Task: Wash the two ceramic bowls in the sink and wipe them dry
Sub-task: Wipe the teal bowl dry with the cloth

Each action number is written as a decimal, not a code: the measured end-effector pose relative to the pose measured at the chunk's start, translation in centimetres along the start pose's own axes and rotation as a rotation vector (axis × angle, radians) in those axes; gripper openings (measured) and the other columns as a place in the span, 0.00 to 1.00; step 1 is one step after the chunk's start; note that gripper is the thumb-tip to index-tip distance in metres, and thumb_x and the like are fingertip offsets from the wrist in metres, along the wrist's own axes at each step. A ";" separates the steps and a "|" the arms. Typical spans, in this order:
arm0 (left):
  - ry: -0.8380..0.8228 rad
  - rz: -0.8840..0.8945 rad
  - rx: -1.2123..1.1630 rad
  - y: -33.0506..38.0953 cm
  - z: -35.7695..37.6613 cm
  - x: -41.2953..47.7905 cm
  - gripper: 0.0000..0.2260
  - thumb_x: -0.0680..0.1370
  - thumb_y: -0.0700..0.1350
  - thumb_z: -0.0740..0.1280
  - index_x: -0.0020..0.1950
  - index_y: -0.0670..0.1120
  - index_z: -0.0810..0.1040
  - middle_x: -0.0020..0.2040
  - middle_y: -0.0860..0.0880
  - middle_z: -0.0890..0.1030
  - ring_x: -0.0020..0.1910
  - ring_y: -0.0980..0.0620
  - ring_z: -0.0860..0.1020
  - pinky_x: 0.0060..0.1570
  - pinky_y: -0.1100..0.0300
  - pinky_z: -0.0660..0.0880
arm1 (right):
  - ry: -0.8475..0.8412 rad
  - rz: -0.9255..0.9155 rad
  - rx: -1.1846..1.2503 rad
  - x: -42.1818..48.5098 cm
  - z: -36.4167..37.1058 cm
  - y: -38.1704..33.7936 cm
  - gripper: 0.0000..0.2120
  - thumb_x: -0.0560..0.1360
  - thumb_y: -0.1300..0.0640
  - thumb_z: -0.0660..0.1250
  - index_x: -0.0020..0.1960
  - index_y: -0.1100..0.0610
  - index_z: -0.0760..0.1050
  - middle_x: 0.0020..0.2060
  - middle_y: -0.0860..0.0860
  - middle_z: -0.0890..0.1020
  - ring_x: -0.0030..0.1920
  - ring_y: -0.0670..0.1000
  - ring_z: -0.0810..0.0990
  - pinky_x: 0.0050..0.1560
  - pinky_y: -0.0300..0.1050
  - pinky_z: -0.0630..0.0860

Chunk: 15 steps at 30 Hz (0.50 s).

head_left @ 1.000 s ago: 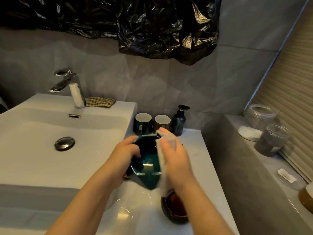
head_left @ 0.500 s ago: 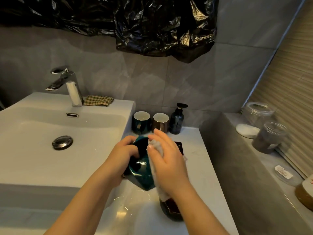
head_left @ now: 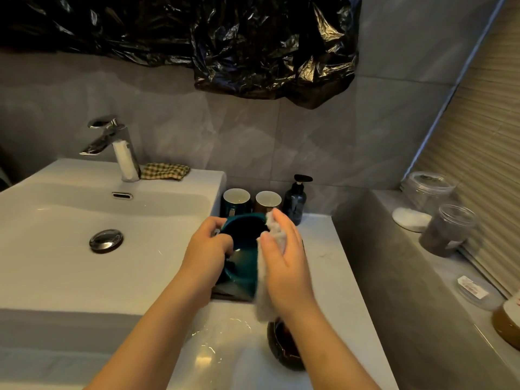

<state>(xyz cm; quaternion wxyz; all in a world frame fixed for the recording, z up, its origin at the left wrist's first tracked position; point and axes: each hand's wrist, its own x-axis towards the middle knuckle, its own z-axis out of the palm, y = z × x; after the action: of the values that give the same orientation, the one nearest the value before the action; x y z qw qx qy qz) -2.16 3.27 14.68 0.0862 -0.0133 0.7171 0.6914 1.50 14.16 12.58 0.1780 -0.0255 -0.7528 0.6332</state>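
Note:
My left hand (head_left: 206, 256) grips the rim of a teal ceramic bowl (head_left: 243, 254), held tilted above the counter just right of the sink. Against the bowl's right side my right hand (head_left: 284, 260) presses a pale cloth (head_left: 264, 299), thumb and fingers wrapped round it; the cloth hangs down below my palm. A second bowl, dark brown (head_left: 284, 347), stands on the counter under my right forearm and is partly hidden by it.
The white sink (head_left: 84, 266) with its drain plug (head_left: 106, 240) and chrome tap (head_left: 112, 144) lies left. Two mugs (head_left: 250, 201) and a soap pump bottle (head_left: 295, 201) stand behind the bowl. Jars (head_left: 447, 229) line the right ledge. A checked cloth (head_left: 164, 171) lies by the tap.
The teal bowl has been turned in my left hand while my right hand slid the cloth along its side and up to the rim.

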 end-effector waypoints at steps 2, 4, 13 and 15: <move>-0.145 -0.010 0.075 0.1 -0.1 -0.6 0.13 0.71 0.32 0.59 0.45 0.49 0.75 0.45 0.41 0.77 0.44 0.42 0.75 0.34 0.57 0.73 | -0.123 0.134 0.222 1.7 -1.8 -0.7 0.16 0.76 0.49 0.59 0.60 0.52 0.76 0.60 0.46 0.77 0.59 0.46 0.76 0.57 0.41 0.76; -0.178 -0.020 0.036 0.1 0.1 -0.8 0.14 0.71 0.33 0.59 0.47 0.50 0.76 0.48 0.41 0.78 0.49 0.40 0.76 0.38 0.55 0.74 | -0.161 0.280 0.399 2.3 -2.9 -1.1 0.15 0.76 0.47 0.59 0.46 0.53 0.82 0.50 0.54 0.81 0.53 0.55 0.79 0.51 0.49 0.77; -0.017 -0.006 -0.084 -0.6 1.4 0.4 0.13 0.75 0.35 0.57 0.48 0.54 0.70 0.50 0.46 0.76 0.47 0.47 0.75 0.41 0.52 0.76 | 0.148 0.497 0.535 0.7 -0.9 0.5 0.16 0.70 0.52 0.69 0.57 0.54 0.76 0.50 0.58 0.82 0.51 0.57 0.81 0.53 0.52 0.78; -0.011 0.192 0.250 -1.5 1.2 0.3 0.09 0.77 0.42 0.60 0.55 0.54 0.69 0.57 0.51 0.73 0.51 0.53 0.73 0.49 0.58 0.73 | 0.159 0.551 0.547 1.1 -1.6 0.6 0.13 0.71 0.55 0.68 0.55 0.57 0.77 0.48 0.59 0.82 0.50 0.58 0.81 0.51 0.52 0.78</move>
<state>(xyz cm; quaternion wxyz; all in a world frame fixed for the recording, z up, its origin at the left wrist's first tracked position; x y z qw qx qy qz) -2.13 4.39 13.14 0.0247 0.0703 0.7949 0.6021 0.83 16.13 12.47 0.0595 -0.2273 -0.5052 0.8304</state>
